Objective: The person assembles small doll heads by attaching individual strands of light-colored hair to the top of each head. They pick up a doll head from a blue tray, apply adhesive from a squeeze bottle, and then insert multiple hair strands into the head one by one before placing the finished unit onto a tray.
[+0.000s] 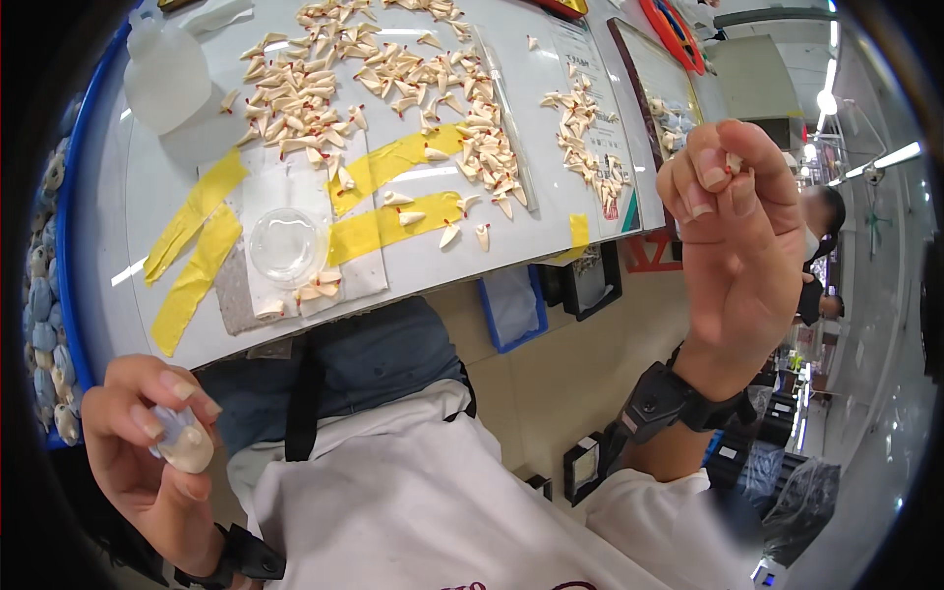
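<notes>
Though near cream pieces (295, 98), a clear dish (288, 248) between yellow tape strips (197, 280).

Lettering (464, 587) on white shirt (393, 497), paper sheet (608, 123)

Bright strip lights (897, 157) glare at right, the tabletop (423, 264) gleams, and fisheye edges bend into black

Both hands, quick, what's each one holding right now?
Left hand: closed, holding a small blue-and-cream molded figure in its fingers.
Right hand: closed, pinching a tiny cream piece with red on it.
</notes>
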### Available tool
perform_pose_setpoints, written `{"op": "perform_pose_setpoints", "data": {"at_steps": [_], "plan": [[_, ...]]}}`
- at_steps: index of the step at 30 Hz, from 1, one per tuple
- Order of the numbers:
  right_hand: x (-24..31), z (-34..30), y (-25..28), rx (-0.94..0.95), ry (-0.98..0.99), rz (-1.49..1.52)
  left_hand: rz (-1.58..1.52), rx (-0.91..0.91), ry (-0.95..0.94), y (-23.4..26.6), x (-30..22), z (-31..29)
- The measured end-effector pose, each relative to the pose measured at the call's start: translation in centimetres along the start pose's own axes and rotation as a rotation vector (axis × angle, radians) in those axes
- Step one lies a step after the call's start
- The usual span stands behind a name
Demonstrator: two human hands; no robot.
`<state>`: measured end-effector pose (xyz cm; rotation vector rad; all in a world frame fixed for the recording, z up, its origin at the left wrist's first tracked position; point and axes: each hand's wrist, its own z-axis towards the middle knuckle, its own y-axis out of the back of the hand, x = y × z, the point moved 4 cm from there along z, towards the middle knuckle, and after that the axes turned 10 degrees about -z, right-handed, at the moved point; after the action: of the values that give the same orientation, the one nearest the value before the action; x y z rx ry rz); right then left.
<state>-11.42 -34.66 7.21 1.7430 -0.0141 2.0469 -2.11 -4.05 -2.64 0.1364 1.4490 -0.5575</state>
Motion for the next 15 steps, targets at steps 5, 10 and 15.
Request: {"op": "perform_pose_setpoints", "data": {"at_steps": [5, 10, 15], "plan": [[-0.51, -0.30, -0.32, -0.007, 0.042, -0.054, -0.113, 0.062, 0.041, -0.07, -0.02, -0.33], [-0.42, -0.12, -0.18, -0.005, 0.074, -0.065, -0.084, 0.056, 0.031, -0.51, -0.30, -0.49], [-0.67, -0.32, -0.33, -0.054, 0.034, -0.063, -0.142, 0.057, 0.068, -0.54, -0.02, -0.54]]}}
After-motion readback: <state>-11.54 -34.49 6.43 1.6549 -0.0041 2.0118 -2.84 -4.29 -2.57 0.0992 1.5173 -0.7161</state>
